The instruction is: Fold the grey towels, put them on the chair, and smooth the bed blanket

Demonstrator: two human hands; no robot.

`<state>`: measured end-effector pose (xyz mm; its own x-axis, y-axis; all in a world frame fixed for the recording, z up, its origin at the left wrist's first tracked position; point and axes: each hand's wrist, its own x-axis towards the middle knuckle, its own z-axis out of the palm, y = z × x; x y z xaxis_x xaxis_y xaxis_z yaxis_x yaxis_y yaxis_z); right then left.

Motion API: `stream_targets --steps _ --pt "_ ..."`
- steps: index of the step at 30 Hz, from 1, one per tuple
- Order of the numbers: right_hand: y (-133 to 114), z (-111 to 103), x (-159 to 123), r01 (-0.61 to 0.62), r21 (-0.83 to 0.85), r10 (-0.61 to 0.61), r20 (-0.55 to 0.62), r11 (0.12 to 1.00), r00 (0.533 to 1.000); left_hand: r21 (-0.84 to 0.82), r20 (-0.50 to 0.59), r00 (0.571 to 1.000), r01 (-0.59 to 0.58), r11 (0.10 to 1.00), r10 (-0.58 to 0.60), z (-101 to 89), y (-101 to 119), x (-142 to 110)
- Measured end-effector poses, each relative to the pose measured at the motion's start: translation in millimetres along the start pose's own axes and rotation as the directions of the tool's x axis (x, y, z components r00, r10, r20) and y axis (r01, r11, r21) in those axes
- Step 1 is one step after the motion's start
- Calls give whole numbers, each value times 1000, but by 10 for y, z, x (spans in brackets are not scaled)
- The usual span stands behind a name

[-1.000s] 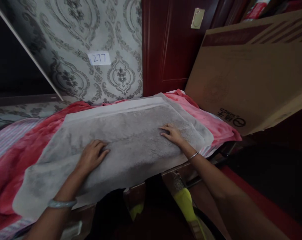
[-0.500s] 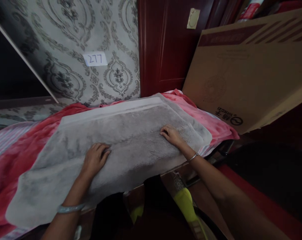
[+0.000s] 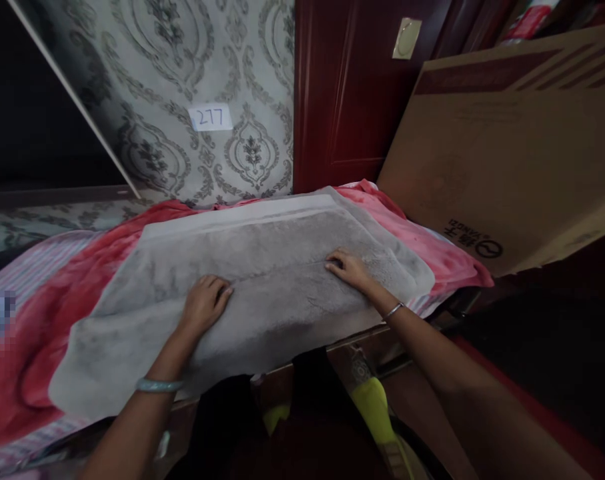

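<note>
A grey plush towel [image 3: 262, 260] lies spread across a red and pink blanket [image 3: 47, 293] on a raised surface. My left hand [image 3: 205, 303] rests palm down on the towel's near left part, fingers slightly curled and loosely apart. My right hand [image 3: 349, 268] lies flat on the towel's right part, fingers stretched toward the left along a crease. Neither hand holds anything. A bracelet sits on each wrist.
A large cardboard box [image 3: 502, 147] leans at the right, against the blanket's edge. A dark red door [image 3: 342, 93] and patterned wallpaper with a label reading 277 [image 3: 211, 118] stand behind. Something yellow-green [image 3: 375, 407] shows below the surface's front edge.
My left hand has slid a little to the right along the towel. My right hand has stayed on the same spot. The view has shifted slightly.
</note>
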<state>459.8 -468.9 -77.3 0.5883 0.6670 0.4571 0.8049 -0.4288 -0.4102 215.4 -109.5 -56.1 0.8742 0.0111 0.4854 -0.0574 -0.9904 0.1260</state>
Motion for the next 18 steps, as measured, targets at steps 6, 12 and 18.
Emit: stream_targets --steps 6,12,18 --pt "-518 310 203 141 7 -141 97 990 985 -21 89 995 -39 999 41 100 413 272" --pt "-676 496 191 90 68 -96 89 994 991 -21 124 991 43 999 -40 365 634 379" --pt "-657 469 169 68 28 -69 55 997 996 -65 96 994 57 996 -50 400 610 333"
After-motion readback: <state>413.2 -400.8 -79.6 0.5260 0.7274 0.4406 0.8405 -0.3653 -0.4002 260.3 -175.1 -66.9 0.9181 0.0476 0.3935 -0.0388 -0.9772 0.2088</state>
